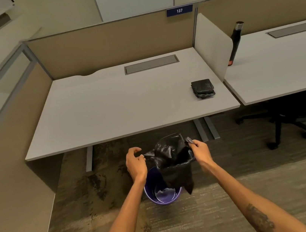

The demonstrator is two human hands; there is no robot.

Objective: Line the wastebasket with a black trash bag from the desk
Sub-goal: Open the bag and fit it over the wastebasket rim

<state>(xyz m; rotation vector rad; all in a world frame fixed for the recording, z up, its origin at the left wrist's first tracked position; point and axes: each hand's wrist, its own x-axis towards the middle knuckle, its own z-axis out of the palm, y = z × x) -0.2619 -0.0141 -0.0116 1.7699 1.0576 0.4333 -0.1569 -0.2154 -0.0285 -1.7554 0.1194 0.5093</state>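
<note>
A black trash bag hangs partly unfolded in the air above a purple wastebasket that stands on the carpet in front of the desk. My left hand pinches the bag's left edge. My right hand pinches its right corner. The bag's bottom tip dangles over the basket's right rim. The inside of the basket shows bare, with no liner. A stack of folded black trash bags lies near the right end of the white desk.
A white divider panel separates this desk from the neighbouring desk, where a dark bottle stands. A black office chair sits under that desk. Grey desk legs stand behind the basket. A cubicle wall runs along the left.
</note>
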